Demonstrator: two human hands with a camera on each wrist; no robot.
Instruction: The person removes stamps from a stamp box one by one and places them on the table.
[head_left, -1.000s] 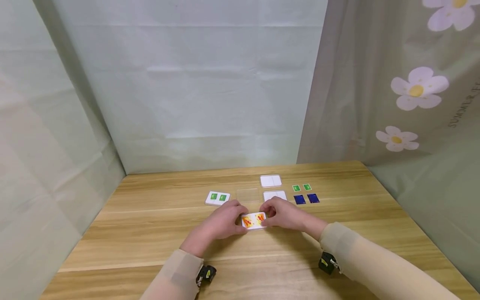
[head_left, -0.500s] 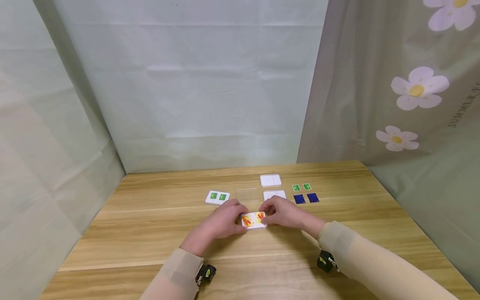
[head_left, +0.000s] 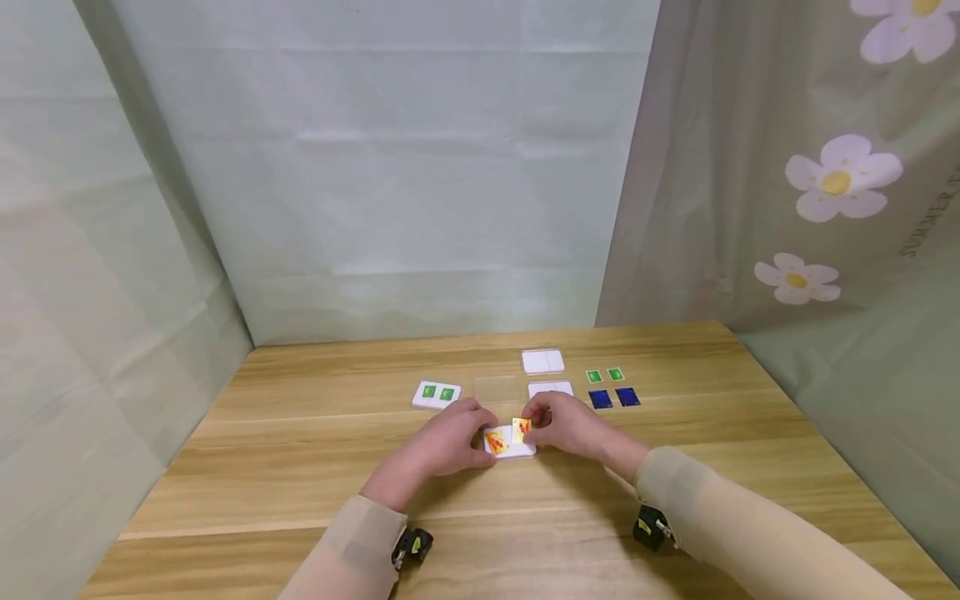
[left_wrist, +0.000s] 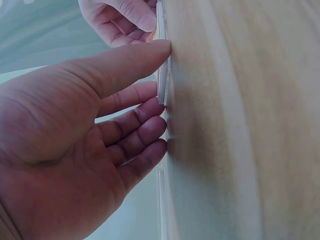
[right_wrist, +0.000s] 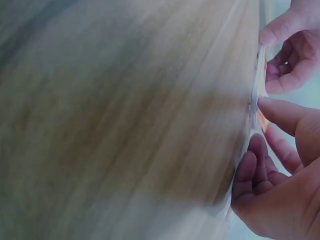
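Observation:
In the head view, my left hand [head_left: 448,442] grips the left end of a small flat white board in a clear frame [head_left: 516,452], thumb at the near edge and fingers at the far edge. A square yellow-orange picture card [head_left: 496,442] lies on its left half. My right hand [head_left: 572,427] pinches a matching orange card [head_left: 521,430], tilted over the right half. The left wrist view shows the board edge-on [left_wrist: 162,85] between thumb and fingers. From the right wrist, the orange card [right_wrist: 263,121] is mostly hidden behind the right thumb.
Behind the hands lie a white board with two green squares [head_left: 437,394], a clear plastic plate [head_left: 496,389] and two blank white boards, one [head_left: 543,361] farther back. To the right are two green cards [head_left: 594,377] and two dark blue cards [head_left: 601,399].
The right-hand orange card, flat on the board before, now stands lifted and tilted in my right fingers, shifted slightly away from me. The left hand stays where it was.

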